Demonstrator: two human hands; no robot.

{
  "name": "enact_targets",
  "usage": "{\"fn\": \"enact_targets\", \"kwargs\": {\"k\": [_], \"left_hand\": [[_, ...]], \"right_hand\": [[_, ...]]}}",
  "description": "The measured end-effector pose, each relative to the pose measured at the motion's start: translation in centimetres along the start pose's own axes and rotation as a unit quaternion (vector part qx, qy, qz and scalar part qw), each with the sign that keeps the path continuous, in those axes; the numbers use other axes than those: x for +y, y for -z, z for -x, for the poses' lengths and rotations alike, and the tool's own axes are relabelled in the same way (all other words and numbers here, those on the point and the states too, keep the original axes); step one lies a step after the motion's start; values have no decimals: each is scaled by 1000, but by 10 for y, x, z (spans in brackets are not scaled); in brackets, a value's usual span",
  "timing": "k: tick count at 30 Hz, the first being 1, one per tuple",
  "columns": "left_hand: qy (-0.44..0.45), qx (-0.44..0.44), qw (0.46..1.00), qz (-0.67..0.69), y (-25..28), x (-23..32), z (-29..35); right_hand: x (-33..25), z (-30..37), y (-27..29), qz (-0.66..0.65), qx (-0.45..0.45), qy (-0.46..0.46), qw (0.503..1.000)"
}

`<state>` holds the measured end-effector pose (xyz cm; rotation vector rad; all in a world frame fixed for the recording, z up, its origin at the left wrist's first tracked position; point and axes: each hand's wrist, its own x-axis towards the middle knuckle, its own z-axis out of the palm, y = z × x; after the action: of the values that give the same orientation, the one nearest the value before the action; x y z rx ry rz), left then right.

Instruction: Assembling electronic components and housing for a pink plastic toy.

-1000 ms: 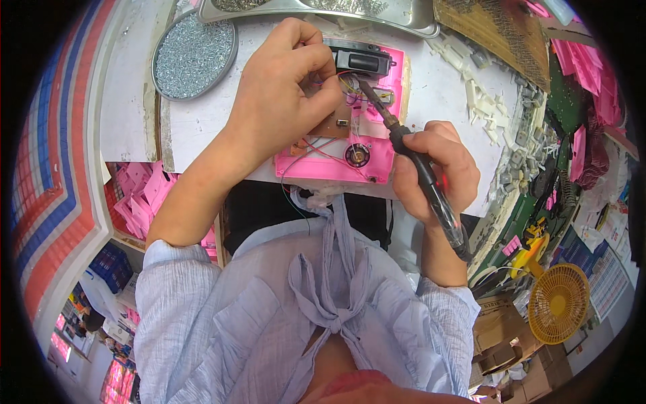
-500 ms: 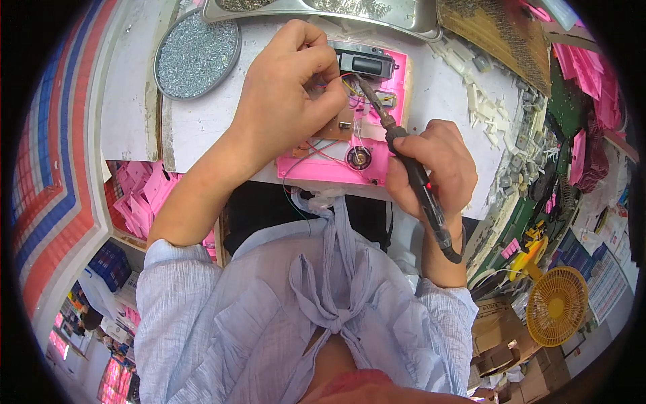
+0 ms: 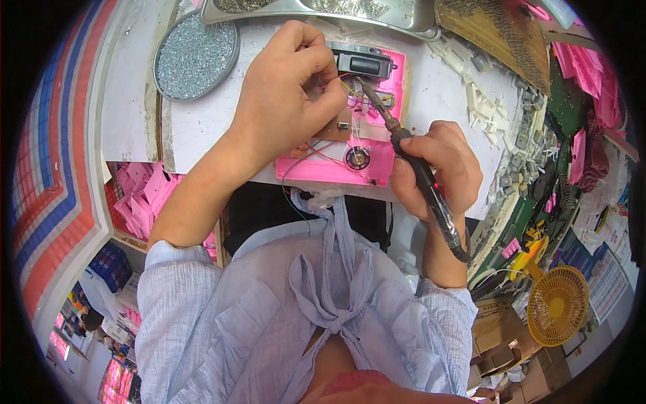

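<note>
A pink plastic housing (image 3: 316, 172) lies on the white table with its inside facing up. In it are a brown circuit board (image 3: 332, 129), a black rectangular module (image 3: 364, 65), a small round metal-rimmed part (image 3: 357, 157) and several thin coloured wires. Over the housing's left side, my left hand (image 3: 282, 101) is closed in a pinch; thin wires come out by its fingertips, but what they grip is hidden. My right hand (image 3: 447, 168) is wrapped round a black-handled soldering iron (image 3: 425, 178). The iron slants up-left, its tip among the wires just below the black module.
A round dish (image 3: 196, 57) of small screws stands at the upper left. Beyond the housing is a metal tray (image 3: 323, 8) with small parts. White plastic pieces (image 3: 481, 101) are scattered on the right, and pink parts (image 3: 145, 195) fill a box at the lower left.
My right hand and the soldering iron have shifted slightly right, the tip still close to the wires. The left hand holds nearly the same pinch and place.
</note>
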<state>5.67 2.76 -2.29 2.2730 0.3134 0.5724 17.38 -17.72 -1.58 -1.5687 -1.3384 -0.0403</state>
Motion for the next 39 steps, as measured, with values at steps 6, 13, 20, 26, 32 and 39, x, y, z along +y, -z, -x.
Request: {"fn": "enact_targets", "kwargs": {"k": [6, 13, 20, 26, 32, 39], "left_hand": [[-7, 6, 1000, -15, -1, 0, 0], [-13, 5, 999, -29, -3, 1, -1], [-7, 5, 999, -43, -5, 1, -1], [-14, 18, 999, -42, -8, -1, -1], [-8, 19, 999, -31, -8, 0, -1], [-11, 15, 999, -33, -8, -2, 0]], "right_hand": [[3, -1, 2, -10, -10, 9, 1000], [3, -2, 2, 0, -24, 2, 1000], [3, -6, 1, 5, -31, -6, 1000], [4, -6, 0, 7, -31, -5, 999], [4, -4, 1, -1, -33, 11, 999], [2, -8, -1, 22, -30, -15, 999]]}}
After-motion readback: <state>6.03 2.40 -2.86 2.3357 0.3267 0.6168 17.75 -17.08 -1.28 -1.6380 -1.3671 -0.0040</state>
